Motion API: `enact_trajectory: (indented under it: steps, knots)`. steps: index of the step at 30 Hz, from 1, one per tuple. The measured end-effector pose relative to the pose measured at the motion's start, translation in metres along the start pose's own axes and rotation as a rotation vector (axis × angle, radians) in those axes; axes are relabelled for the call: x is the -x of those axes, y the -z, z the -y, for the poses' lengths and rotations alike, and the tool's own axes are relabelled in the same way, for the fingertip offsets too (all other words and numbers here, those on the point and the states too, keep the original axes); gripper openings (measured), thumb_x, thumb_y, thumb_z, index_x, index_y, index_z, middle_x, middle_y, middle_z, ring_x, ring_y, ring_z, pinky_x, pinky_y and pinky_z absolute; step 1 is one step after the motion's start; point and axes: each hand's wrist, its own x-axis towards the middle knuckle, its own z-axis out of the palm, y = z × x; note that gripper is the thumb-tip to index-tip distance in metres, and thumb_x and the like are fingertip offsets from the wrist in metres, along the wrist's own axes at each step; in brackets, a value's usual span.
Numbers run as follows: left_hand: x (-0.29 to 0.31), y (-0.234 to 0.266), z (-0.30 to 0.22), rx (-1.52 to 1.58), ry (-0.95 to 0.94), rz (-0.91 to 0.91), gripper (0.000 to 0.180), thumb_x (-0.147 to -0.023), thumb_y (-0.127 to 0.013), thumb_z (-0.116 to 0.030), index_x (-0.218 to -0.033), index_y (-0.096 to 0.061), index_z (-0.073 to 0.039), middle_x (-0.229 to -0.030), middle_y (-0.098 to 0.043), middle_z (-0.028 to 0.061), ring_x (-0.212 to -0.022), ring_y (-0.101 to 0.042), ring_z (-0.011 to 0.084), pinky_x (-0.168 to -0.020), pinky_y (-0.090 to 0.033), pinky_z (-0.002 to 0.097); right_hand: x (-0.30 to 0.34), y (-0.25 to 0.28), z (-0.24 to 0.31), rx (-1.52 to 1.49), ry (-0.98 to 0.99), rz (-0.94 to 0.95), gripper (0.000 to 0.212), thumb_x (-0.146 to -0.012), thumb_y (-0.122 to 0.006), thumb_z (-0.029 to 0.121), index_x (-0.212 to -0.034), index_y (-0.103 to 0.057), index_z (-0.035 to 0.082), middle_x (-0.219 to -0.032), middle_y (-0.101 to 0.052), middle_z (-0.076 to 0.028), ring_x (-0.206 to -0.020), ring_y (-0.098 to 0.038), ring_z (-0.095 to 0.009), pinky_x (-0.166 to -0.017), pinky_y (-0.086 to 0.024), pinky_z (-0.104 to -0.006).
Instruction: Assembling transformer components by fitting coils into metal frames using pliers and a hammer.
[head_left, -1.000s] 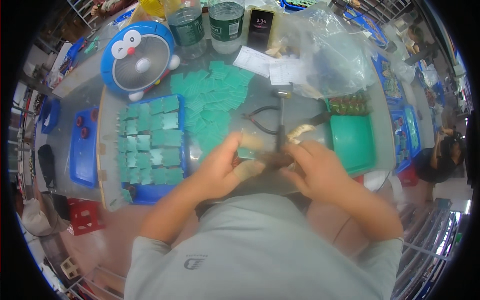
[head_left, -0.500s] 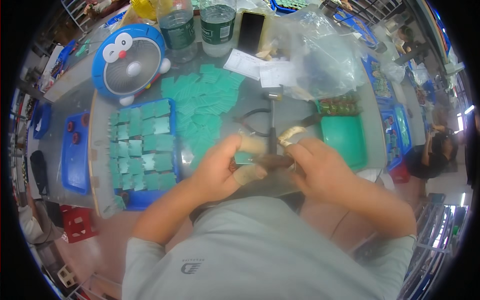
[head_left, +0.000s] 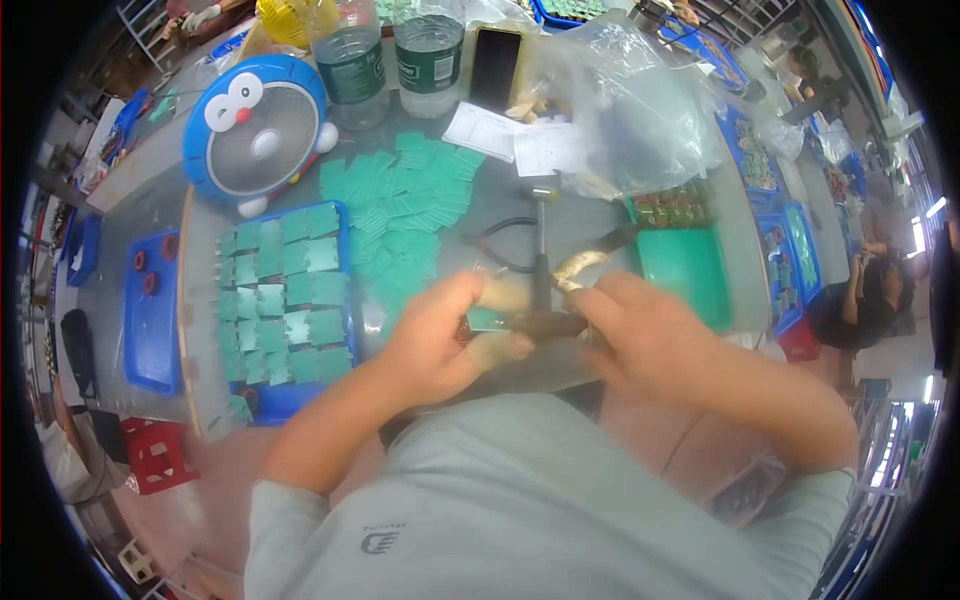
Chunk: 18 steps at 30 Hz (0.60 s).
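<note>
Both hands meet in front of my body. My left hand (head_left: 435, 340), with pale wraps on thumb and forefinger, pinches a small part with a green face (head_left: 486, 319) and a reddish-brown edge. My right hand (head_left: 640, 325) is closed on a dark brown, rod-like piece (head_left: 545, 324) that reaches to the left fingers; its kind is unclear. Just beyond them lie a hammer-like tool (head_left: 542, 235) with a metal shaft, dark curved plier-like handles (head_left: 510, 243), and a cream-wrapped curved handle (head_left: 580, 266) by the right fingertips.
Left of my hands, a blue tray (head_left: 290, 405) holds rows of green-faced pieces. Loose green sheets (head_left: 405, 200) are heaped beyond. A green bin (head_left: 688, 280) stands right. Behind are a blue fan (head_left: 255, 130), two bottles (head_left: 430, 65), a phone (head_left: 496, 70) and a plastic bag (head_left: 640, 110).
My right forearm and elbow have swung slightly outward to the right. Both hands keep their grips at nearly the same spot. The view has shifted slightly.
</note>
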Motion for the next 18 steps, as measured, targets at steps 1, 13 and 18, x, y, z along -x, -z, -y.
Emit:
enact_trajectory:
  steps: [1, 13, 18]
  knots:
    - [0.002, -0.002, 0.001, 0.061, 0.008, -0.016, 0.043, -0.094, -0.082, -0.028, -0.123, -0.063, -0.001, -0.113, -0.07, 0.0077, -0.096, -0.067, 0.0135, -0.076, -0.052, 0.0276, 0.001, -0.003, 0.002, -0.057, -0.026, 0.002, 0.029, -0.086, -0.076, 0.015, -0.107, -0.06, 0.003, -0.097, -0.064, -0.018, -0.09, -0.066, -0.037, -0.069, -0.055, -0.0484]
    - [-0.014, -0.022, -0.005, 0.348, 0.222, -0.073, 0.042, -0.099, -0.076, -0.03, -0.125, -0.056, -0.004, -0.109, -0.066, 0.0054, -0.09, -0.065, 0.012, -0.072, -0.052, 0.0254, 0.006, -0.003, -0.01, 0.104, -0.045, -0.061, 0.029, -0.083, -0.075, 0.013, -0.106, -0.061, 0.003, -0.089, -0.066, -0.018, -0.082, -0.068, -0.038, -0.069, -0.056, -0.0485]
    - [-0.015, -0.012, 0.02, 0.415, 0.328, -0.129, 0.055, -0.097, -0.078, -0.027, -0.137, -0.046, -0.009, -0.108, -0.065, 0.0077, -0.082, -0.064, 0.0134, -0.073, -0.056, 0.0304, -0.01, -0.015, -0.013, 0.171, -0.078, -0.135, 0.03, -0.082, -0.076, 0.015, -0.106, -0.062, 0.003, -0.094, -0.065, -0.017, -0.088, -0.067, -0.036, -0.072, -0.055, -0.0472]
